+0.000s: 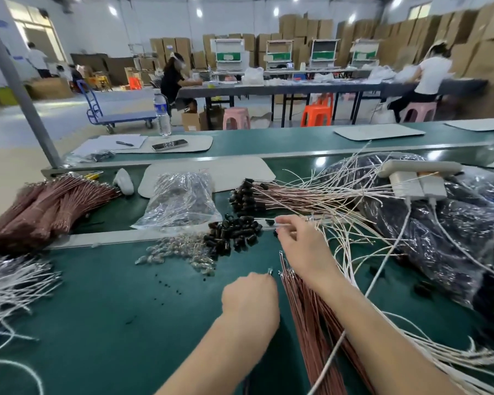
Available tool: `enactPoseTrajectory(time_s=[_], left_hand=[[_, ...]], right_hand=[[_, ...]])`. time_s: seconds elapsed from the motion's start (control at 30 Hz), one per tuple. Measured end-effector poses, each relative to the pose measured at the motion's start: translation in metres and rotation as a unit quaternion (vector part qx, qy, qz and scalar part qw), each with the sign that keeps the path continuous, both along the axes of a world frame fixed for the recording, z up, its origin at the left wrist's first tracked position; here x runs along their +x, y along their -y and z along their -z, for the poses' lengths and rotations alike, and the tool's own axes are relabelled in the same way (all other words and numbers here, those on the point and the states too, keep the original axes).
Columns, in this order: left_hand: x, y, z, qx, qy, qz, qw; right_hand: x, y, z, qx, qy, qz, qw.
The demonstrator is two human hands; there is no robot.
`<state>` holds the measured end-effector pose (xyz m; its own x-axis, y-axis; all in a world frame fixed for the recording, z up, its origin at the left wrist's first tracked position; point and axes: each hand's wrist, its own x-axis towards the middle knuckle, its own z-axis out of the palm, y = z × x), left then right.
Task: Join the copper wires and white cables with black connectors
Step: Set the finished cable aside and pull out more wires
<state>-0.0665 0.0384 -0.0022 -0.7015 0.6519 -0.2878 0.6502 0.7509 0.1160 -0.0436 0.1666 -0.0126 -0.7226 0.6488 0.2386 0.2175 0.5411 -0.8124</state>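
Head view shows your left hand [250, 297], grip curled round a metal-tipped wire end [269, 270] pointing away toward your right hand [300, 243], just beyond at the black connectors [234, 232], its grip impossible to tell, copper wires [305, 309] lying lengthwise under that forearm.

Left hand [250, 297]: back toward camera, fingers hidden; small metal tip [269, 270] pokes out at far side, grip on it not visible. Right hand [300, 240]: fingertips at edge of black connectors [234, 232], pinch unclear. Near copper wires [311, 323] cut by bottom edge. White cables [12, 283] blurred, cut by left edge. Dark bags [439, 223] at right: contents unreadable. Black specks [166, 283] on table [97, 323] too small to identify.
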Motion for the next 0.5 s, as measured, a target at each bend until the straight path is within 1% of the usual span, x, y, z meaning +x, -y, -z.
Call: enactPoseTrajectory(time_s=[0.13, 0.23, 0.3, 0.4, 0.47, 0.5], left_hand=[[0.001, -0.004, 0.001, 0.101, 0.058, -0.037, 0.992], [-0.003, -0.002, 0.005, 0.180, 0.121, -0.080, 0.973], [-0.009, 0.004, 0.011, 0.226, 0.137, -0.094, 0.960], [-0.019, 0.016, 0.023, 0.261, 0.094, -0.100, 0.955], [-0.023, 0.021, 0.029, 0.253, 0.053, -0.096, 0.961], [-0.024, 0.022, 0.030, 0.235, 0.024, -0.086, 0.968]], right_hand=[[0.001, 0.010, 0.006, 0.009, 0.005, 0.020, 1.000], [0.004, 0.011, 0.009, 0.014, 0.008, 0.029, 0.999], [0.006, 0.012, 0.011, 0.020, 0.016, 0.030, 0.999], [0.008, 0.012, 0.015, 0.040, 0.040, 0.023, 0.998], [0.006, 0.012, 0.017, 0.048, 0.056, 0.018, 0.997], [0.003, 0.013, 0.018, 0.053, 0.062, 0.017, 0.997]])
